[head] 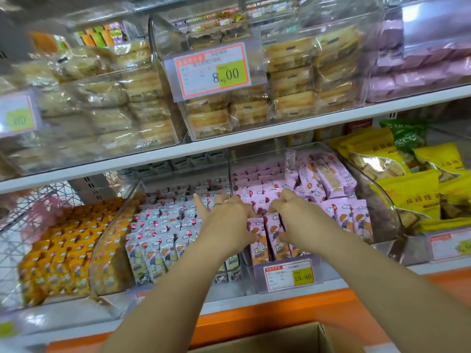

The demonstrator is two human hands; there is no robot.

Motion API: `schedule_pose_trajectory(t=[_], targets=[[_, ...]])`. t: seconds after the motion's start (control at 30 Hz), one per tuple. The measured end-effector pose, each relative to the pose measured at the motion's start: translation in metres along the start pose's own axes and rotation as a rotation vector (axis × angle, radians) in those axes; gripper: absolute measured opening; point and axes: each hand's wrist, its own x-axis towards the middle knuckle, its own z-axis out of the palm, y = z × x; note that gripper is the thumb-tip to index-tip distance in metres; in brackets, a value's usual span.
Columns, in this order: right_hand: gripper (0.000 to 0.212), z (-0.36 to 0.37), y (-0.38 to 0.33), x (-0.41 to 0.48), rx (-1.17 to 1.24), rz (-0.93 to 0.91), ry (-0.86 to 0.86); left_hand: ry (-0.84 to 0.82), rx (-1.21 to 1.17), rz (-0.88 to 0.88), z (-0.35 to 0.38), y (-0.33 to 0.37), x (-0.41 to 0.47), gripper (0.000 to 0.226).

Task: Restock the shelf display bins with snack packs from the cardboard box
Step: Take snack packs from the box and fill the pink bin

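Observation:
Both my hands reach into the clear display bin [285,281] of pink snack packs [354,215] on the lower shelf. My left hand [224,215] grips the upright pink packs [257,240] at the bin's front left, its index finger pointing back. My right hand [290,212] curls round the neighbouring pink packs [276,238] from the right. More pink packs lie loose and tumbled at the back of the bin. The cardboard box [288,337] shows its open top edge at the bottom of the view, below my forearms.
A bin of grey-white packs [158,235] stands left of the pink bin, orange packs [61,250] further left, yellow bags [413,189] to the right. The upper shelf holds bins of wrapped pastries [288,80]. Price tags [289,275] hang on the bin fronts. An orange ledge [280,314] runs below.

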Motion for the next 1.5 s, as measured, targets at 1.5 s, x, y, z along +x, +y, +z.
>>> schedule_pose_trajectory(t=[1.5], targets=[[0.041, -0.016, 0.048, -0.009, -0.138, 0.217, 0.431, 0.176, -0.158, 0.049, -0.004, -0.008, 0.023, 0.02]])
